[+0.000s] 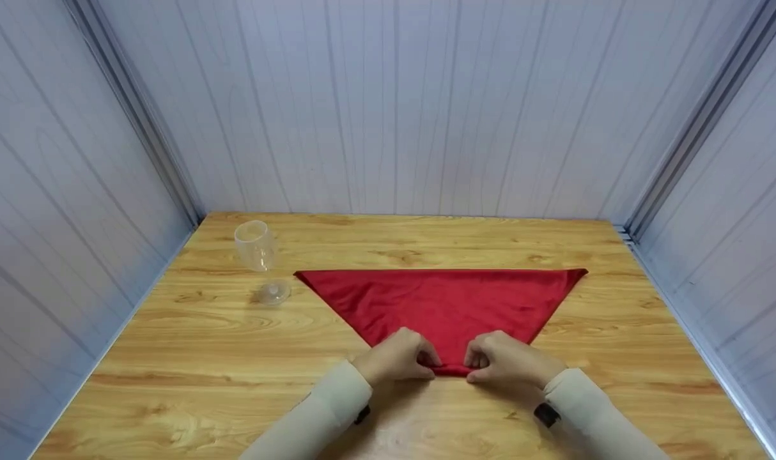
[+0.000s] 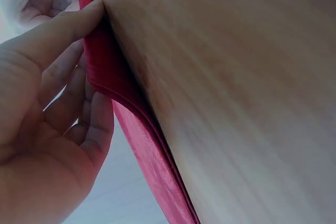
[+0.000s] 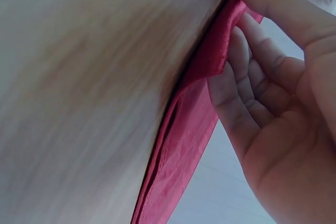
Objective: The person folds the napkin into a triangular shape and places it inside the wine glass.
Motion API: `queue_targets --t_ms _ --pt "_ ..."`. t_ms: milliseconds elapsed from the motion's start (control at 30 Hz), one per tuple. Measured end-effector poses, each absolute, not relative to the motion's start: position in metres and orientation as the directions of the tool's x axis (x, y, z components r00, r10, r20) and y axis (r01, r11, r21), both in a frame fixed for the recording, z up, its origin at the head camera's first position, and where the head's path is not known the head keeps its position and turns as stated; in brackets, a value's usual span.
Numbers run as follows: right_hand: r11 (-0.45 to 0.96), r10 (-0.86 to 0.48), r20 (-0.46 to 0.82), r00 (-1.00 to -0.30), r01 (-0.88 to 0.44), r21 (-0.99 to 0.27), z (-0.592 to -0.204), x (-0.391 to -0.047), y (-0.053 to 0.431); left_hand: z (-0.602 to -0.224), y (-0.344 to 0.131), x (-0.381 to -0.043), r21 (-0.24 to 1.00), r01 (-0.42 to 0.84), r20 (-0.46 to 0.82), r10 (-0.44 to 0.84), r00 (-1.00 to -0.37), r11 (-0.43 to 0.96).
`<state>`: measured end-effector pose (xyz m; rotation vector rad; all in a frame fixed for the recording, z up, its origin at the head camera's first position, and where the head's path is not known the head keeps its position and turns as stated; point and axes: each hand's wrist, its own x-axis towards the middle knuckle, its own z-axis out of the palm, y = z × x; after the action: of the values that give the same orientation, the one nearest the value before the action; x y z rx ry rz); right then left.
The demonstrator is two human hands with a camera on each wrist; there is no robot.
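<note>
A red cloth [image 1: 439, 300] lies on the table, its long straight edge at the back and its sides narrowing toward the front. The near end is folded over into a short, flat edge. At the left of that fold, my left hand [image 1: 402, 355] pinches the cloth between thumb and curled fingers. My right hand [image 1: 511, 359] pinches the same fold a short gap to the right. In the left wrist view the thumb presses on the folded red fabric [image 2: 105, 61]. The right wrist view shows the doubled fabric [image 3: 210, 51] between thumb and fingers.
A clear stemmed glass [image 1: 255, 246] stands upright on the wooden table [image 1: 234, 358], left of the cloth's back corner. Pale panelled walls [image 1: 394, 108] enclose the table at the back and on both sides.
</note>
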<state>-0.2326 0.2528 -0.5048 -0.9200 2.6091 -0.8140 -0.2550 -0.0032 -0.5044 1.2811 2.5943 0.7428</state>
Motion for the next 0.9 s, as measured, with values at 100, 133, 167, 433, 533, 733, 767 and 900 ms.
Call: queue_targets --t_ms 100,133,167,433,533,733,767,900 --pt "0.653 -0.631 -0.068 -0.773 -0.481 -0.585 -0.505 -0.231 0.252 -0.504 -0.004 -0.253 0.461 0.724 0.098 0.782 -0.616 0.513" --pt "0.654 -0.63 -0.068 -0.774 -0.481 -0.583 -0.505 -0.231 0.252 -0.504 -0.004 -0.252 0.456 0.727 0.103 0.781 -0.616 0.513" --pt "0.658 -0.628 -0.069 -0.775 -0.481 -0.58 -0.505 -0.231 0.251 -0.504 -0.005 -0.252 0.458 0.727 0.109 0.779 -0.617 0.512" --pt "0.647 -0.636 -0.043 -0.77 -0.502 -0.575 -0.506 -0.231 0.251 -0.508 -0.01 -0.258 0.593 0.656 0.119 0.755 -0.644 0.466" --pt "0.64 -0.639 -0.033 -0.769 -0.508 -0.576 -0.505 -0.232 0.251 -0.51 -0.011 -0.262 0.657 0.576 0.071 0.721 -0.69 0.486" --pt "0.629 -0.657 0.005 -0.754 -0.552 -0.547 -0.506 -0.235 0.253 -0.51 -0.007 -0.265 0.68 0.484 -0.008 0.666 -0.746 0.55" --pt "0.63 -0.657 0.01 -0.753 -0.556 -0.542 -0.507 -0.235 0.253 -0.51 -0.006 -0.265 0.679 0.479 -0.014 0.663 -0.749 0.556" --pt "0.627 -0.651 -0.001 -0.759 -0.537 -0.564 -0.509 -0.236 0.254 -0.511 -0.003 -0.266 0.675 0.465 -0.024 0.647 -0.762 0.573"
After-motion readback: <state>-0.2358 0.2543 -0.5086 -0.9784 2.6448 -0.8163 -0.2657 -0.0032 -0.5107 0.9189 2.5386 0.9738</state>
